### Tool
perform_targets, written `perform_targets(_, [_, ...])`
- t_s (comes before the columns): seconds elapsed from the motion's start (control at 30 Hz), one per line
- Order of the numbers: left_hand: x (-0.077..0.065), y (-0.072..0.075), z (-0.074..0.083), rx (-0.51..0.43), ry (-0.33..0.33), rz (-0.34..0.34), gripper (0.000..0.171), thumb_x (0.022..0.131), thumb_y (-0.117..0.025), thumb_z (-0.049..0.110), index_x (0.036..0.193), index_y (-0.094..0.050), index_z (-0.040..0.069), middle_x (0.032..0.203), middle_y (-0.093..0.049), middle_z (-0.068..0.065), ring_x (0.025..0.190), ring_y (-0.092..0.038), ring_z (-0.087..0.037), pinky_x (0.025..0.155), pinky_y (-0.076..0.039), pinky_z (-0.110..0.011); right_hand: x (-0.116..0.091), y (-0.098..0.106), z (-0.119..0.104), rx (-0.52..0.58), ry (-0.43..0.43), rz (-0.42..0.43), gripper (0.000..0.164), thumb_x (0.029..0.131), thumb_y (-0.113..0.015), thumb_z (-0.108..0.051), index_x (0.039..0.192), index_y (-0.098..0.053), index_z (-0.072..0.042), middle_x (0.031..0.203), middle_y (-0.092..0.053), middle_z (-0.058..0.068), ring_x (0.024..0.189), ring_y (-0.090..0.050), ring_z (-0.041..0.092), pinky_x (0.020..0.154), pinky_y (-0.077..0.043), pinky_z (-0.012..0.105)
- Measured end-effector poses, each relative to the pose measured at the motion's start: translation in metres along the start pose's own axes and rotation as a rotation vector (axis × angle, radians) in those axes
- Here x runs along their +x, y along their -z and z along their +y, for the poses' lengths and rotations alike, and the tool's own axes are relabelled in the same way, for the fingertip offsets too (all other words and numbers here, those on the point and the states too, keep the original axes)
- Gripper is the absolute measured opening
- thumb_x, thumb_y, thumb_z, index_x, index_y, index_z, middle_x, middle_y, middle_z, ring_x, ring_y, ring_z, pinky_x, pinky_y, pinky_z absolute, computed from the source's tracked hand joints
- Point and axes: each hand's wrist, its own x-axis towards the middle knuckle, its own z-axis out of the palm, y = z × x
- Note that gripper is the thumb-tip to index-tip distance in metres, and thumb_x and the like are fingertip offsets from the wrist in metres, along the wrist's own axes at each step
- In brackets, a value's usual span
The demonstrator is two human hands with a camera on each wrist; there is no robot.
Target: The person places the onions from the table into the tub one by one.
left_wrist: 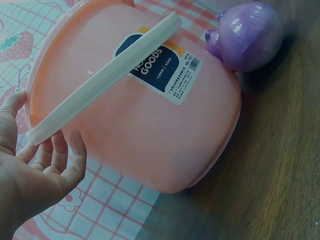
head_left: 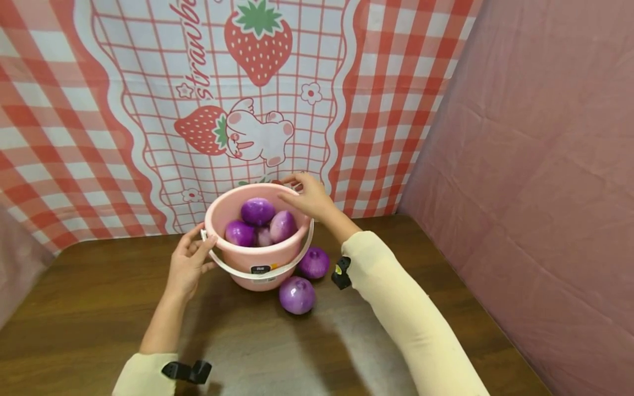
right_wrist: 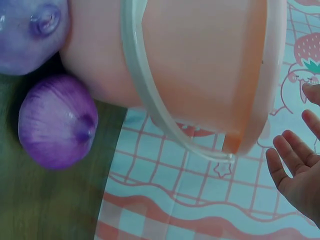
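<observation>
A pink bucket (head_left: pixel 238 257) with a white handle (left_wrist: pixel 102 80) stands on the wooden table, holding several purple onions (head_left: pixel 257 212). My left hand (head_left: pixel 187 265) grips the bucket's left side near the handle joint, the thumb at the rim and the other fingers against the outside. My right hand (head_left: pixel 311 196) is at the far right of the rim, its thumb overlapping the opening in the head view. In the right wrist view its loosely bent fingers (right_wrist: pixel 292 150) show apart from the bucket wall. The handle hangs down across the bucket's front.
Two more onions lie on the table at the bucket's right: one in front (head_left: pixel 297 295) and another behind it (head_left: pixel 314 263). A strawberry-print checked cloth (head_left: pixel 391 110) hangs behind the table (head_left: pixel 99 297). Pink fabric (head_left: pixel 535 165) rises along the right edge.
</observation>
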Motion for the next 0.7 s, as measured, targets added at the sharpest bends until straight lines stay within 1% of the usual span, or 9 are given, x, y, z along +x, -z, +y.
perform_targets(0.13, [0.001,0.001,0.000,0.002,0.003,0.001,0.057,0.091,-0.061,0.018,0.141,-0.036,0.008,0.085,-0.058,0.011,0.070,-0.059,-0.003,0.062,-0.058,-0.022,-0.001,0.006,0.003,-0.035,0.000,0.008,0.038,0.085,-0.068,-0.029,0.115,-0.063,-0.006,0.120,-0.061,0.013,0.108,-0.058,0.031,0.095,-0.050,0.040])
perform_targets(0.27, [0.001,0.001,0.000,0.000,0.007,0.003,0.056,0.091,-0.061,0.018,0.141,-0.036,0.009,0.084,-0.058,0.011,0.069,-0.059,-0.003,0.062,-0.058,-0.022,-0.004,0.012,0.005,-0.064,-0.025,0.016,0.040,0.085,-0.068,-0.031,0.117,-0.062,-0.007,0.121,-0.061,0.011,0.106,-0.057,0.026,0.093,-0.051,0.037])
perform_targets(0.47, [0.001,0.001,0.000,-0.003,0.008,0.000,0.056,0.091,-0.062,0.018,0.141,-0.037,0.009,0.084,-0.058,0.011,0.070,-0.058,-0.003,0.062,-0.058,-0.022,-0.008,0.018,0.015,-0.068,-0.068,0.026,0.039,0.085,-0.068,-0.030,0.117,-0.062,-0.009,0.122,-0.059,0.012,0.107,-0.057,0.027,0.092,-0.051,0.038])
perform_targets(0.7, [0.001,0.002,-0.002,-0.001,0.002,0.003,0.057,0.090,-0.064,0.020,0.140,-0.039,0.011,0.085,-0.058,0.010,0.069,-0.058,-0.003,0.062,-0.058,-0.022,-0.017,0.022,0.028,-0.042,-0.070,0.036,0.038,0.085,-0.068,-0.029,0.115,-0.062,-0.006,0.120,-0.059,0.016,0.106,-0.057,0.031,0.092,-0.051,0.039])
